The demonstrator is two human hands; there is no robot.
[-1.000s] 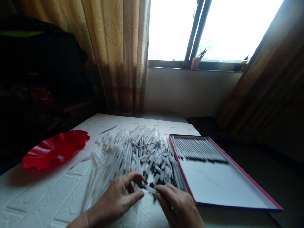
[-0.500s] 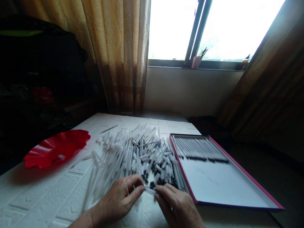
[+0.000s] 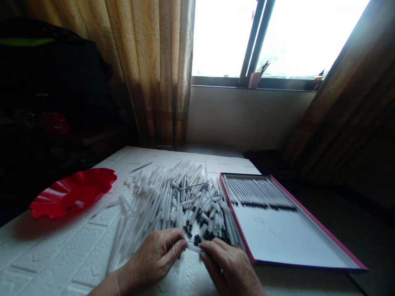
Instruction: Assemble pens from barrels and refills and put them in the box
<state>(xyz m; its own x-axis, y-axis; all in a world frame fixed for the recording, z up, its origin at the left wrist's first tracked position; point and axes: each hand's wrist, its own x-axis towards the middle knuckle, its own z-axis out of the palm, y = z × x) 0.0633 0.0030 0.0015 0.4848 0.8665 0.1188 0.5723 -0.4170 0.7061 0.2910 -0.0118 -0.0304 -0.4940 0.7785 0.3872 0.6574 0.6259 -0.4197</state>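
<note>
Low over the near side of the table, my left hand (image 3: 162,251) and my right hand (image 3: 230,263) face each other with fingertips pinched. Between them spans a short, translucent whitish pen cap (image 3: 194,248), gripped at its right end by my right thumb and fingers. My left fingers close around a pen at the other end, mostly hidden by the hand. Right beyond my fingertips lies a heap of loose pen caps (image 3: 202,218), clear with black parts. Many clear pen barrels (image 3: 151,205) are piled to the left of the caps.
A shallow pink-edged box (image 3: 296,242) on the right holds a row of pens (image 3: 259,191) along its far side. At the left lies a red wavy-edged dish (image 3: 74,191) with a small pale piece in it. Curtains and a window stand behind the white brick-patterned table (image 3: 55,259).
Both hands stay almost in place, still pinching at the same spot. My left fingers have drawn slightly closer together; the view has shifted very slightly.
</note>
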